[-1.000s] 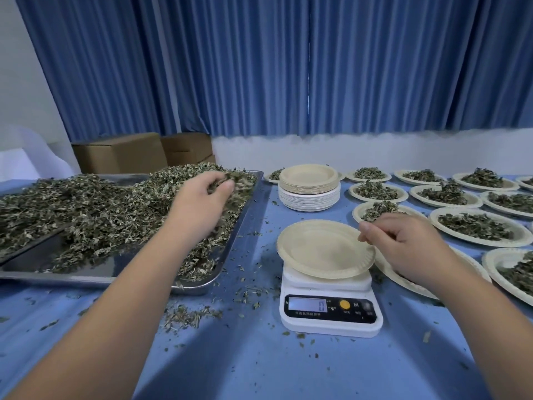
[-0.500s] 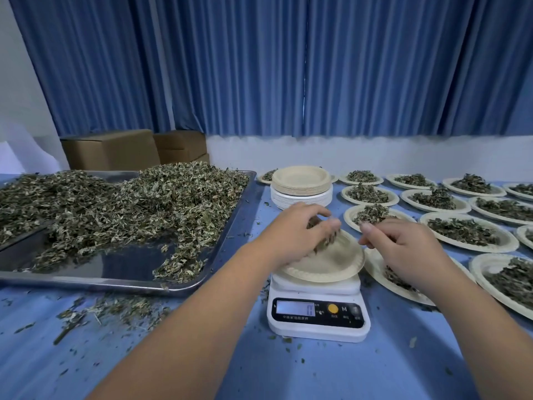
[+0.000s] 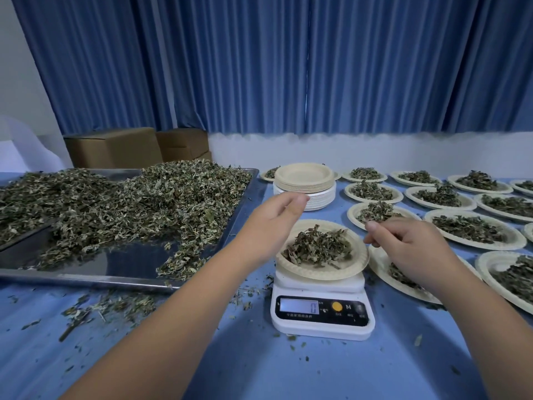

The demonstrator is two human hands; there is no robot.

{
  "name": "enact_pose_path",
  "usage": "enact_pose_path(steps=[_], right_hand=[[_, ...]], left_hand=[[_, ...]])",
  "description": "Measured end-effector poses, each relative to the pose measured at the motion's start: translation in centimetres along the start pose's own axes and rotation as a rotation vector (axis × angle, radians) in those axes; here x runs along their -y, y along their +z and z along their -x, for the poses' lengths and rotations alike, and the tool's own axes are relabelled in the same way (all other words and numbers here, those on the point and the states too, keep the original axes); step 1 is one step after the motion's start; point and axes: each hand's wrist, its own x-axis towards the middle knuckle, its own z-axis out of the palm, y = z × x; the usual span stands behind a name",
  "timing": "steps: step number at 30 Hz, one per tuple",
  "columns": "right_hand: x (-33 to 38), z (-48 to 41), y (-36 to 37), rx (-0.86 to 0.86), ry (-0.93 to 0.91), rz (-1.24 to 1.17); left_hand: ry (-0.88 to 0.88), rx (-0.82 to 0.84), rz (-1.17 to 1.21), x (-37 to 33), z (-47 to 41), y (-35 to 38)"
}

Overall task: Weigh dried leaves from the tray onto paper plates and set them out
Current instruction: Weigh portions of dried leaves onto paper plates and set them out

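A white digital scale (image 3: pixel 321 313) stands on the blue table, and a paper plate (image 3: pixel 356 265) with a small heap of dried leaves (image 3: pixel 317 246) sits on it. My left hand (image 3: pixel 269 223) hovers just left of the plate, fingers relaxed and holding nothing. My right hand (image 3: pixel 409 246) is at the plate's right rim with fingers loosely curled, index extended; nothing shows in it. The metal tray (image 3: pixel 121 267) with a big pile of dried leaves (image 3: pixel 129 200) lies to the left.
A stack of unused paper plates (image 3: pixel 305 183) stands behind the scale. Several filled plates (image 3: pixel 473 229) cover the table to the right. Loose leaf bits (image 3: pixel 109 306) litter the table before the tray. Cardboard boxes (image 3: pixel 115 148) and blue curtains stand behind.
My left hand carried a handful of leaves from the tray to the plate on the scale, dropped them and drew back to the left. My right hand stayed by the plate's right rim.
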Motion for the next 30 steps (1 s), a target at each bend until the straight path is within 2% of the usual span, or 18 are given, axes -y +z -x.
enact_pose_path(steps=[5, 7, 9, 10, 12, 14, 16, 18, 21, 24, 27, 30], right_hand=[[0.2, 0.0, 0.1, 0.001, -0.011, 0.025], [0.1, 0.1, 0.1, 0.007, -0.001, 0.034], [0.1, 0.0, 0.1, 0.008, -0.002, 0.046], [0.1, 0.0, 0.2, 0.008, -0.003, 0.049], [0.1, 0.1, 0.2, 0.010, -0.005, 0.054], [0.2, 0.1, 0.2, 0.018, -0.002, 0.070], [0.2, 0.1, 0.2, 0.021, 0.009, 0.083], [0.1, 0.1, 0.1, 0.011, 0.013, 0.081], [0.2, 0.1, 0.1, 0.003, 0.020, 0.077], [0.2, 0.2, 0.2, 0.003, 0.005, 0.078], [0.4, 0.3, 0.3, 0.019, -0.001, 0.101], [0.5, 0.3, 0.4, 0.033, -0.020, 0.096]], left_hand=[[-0.044, -0.162, -0.515, 2.7, 1.8, -3.3], [-0.154, -0.168, -0.754, 4.1, 2.5, -5.2], [-0.332, -0.104, -0.872, 5.7, 2.9, -7.4], [-0.430, -0.043, -0.851, 6.5, 3.0, -8.4], [-0.619, 0.083, -0.652, 7.4, 3.2, -9.8], [-0.742, 0.151, -0.519, 7.7, 3.1, -10.3], [-0.721, 0.204, -0.584, 7.5, 3.0, -10.3], [-0.612, 0.244, -0.691, 7.2, 3.2, -10.1], [-0.535, 0.194, -0.740, 6.9, 4.0, -10.1], [-0.575, 0.173, -0.790, 6.7, 4.3, -10.1], [-0.688, 0.252, -0.803, 6.1, 4.6, -9.8], [-0.686, 0.280, -0.873, 5.5, 4.9, -9.0]])
